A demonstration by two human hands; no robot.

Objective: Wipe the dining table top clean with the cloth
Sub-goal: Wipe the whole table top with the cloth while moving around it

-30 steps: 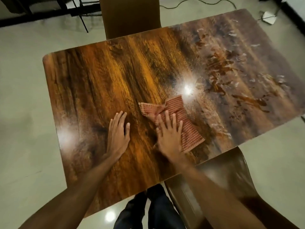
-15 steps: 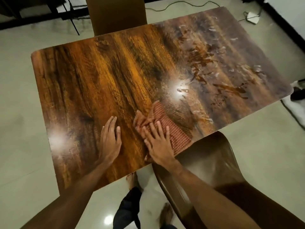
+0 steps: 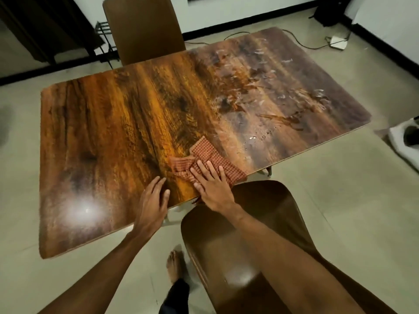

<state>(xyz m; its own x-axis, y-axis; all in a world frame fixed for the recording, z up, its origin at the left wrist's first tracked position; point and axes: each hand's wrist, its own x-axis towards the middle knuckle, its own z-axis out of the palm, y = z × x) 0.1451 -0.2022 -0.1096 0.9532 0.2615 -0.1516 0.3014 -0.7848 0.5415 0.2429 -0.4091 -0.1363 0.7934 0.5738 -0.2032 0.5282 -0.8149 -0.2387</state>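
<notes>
**Mid-wipe, near edge**

Dragged back to the near edge of the table top point(image 3: 113, 132) since a second ago. Smears point(image 3: 272, 98) still all over the right half. Pressing the cloth point(image 3: 210, 155) flat with the right hand point(image 3: 213, 189); left hand point(image 3: 152, 200) flat on bare wood just beside. Next: probably push into the smears. No readable writing.

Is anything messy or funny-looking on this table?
Yes. The right half of the table top looks dull, with whitish streaks and dark reddish smears, while the left half shines. The right hand presses the checked cloth, crumpled, by the near edge.
</notes>
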